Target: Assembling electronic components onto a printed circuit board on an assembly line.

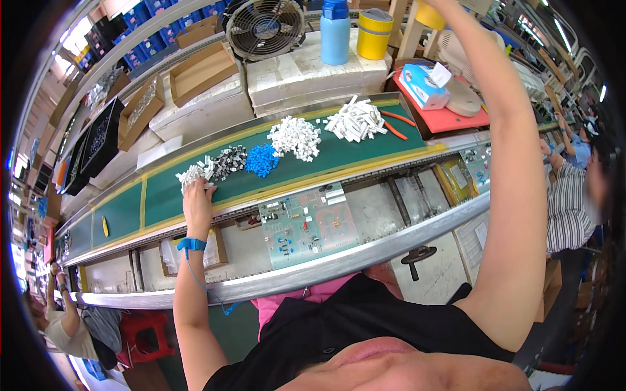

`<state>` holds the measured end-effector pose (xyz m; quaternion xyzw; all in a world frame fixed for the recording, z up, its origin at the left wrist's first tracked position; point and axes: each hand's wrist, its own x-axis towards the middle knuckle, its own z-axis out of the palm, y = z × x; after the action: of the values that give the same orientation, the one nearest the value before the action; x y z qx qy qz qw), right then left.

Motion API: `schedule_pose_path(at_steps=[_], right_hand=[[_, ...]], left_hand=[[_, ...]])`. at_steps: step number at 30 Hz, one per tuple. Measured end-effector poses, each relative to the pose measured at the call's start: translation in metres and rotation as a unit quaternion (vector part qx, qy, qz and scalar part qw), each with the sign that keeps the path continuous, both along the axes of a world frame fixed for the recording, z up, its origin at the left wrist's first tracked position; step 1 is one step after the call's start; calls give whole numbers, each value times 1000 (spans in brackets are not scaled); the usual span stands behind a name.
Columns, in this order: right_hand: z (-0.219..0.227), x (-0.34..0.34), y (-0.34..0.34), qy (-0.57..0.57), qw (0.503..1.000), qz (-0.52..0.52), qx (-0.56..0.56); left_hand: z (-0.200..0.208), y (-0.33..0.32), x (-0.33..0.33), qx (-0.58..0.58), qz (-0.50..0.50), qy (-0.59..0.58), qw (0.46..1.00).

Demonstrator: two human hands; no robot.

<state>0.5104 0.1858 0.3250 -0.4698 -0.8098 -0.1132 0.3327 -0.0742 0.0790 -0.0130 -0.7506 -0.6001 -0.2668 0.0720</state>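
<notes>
My left hand [197, 197] reaches down to a small pile of white connectors [190, 174] at the left end of the row on the green work strip [287, 171]. Its fingers are bent together at the pile's near edge; what lies between them is hidden. A blue band with a cord circles this wrist. To the right lie piles of black-and-grey parts [229, 161], blue parts [262, 160], small white parts [295, 138] and longer white parts [355, 121]. My right arm stretches up past the top edge beside a yellow object [429, 15]; that hand is out of sight.
A populated circuit board [308, 225] sits on the rail line before me, near a metal front rail [287, 275]. Behind stand a fan [264, 29], a blue bottle [334, 36], a yellow container [375, 36] and a tissue box [424, 86]. Other people work at both sides.
</notes>
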Motion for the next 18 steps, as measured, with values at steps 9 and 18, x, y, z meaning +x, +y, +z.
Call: schedule_pose_path(at_steps=[9, 18], right_hand=[[65, 41, 82, -265, 898, -321, -143], [41, 6, -62, -277, 909, -312, 2]], left_hand=[[11, -11, 9, -64, 35, 27, 997], [0, -7, 3, -16, 8, 23, 1000]])
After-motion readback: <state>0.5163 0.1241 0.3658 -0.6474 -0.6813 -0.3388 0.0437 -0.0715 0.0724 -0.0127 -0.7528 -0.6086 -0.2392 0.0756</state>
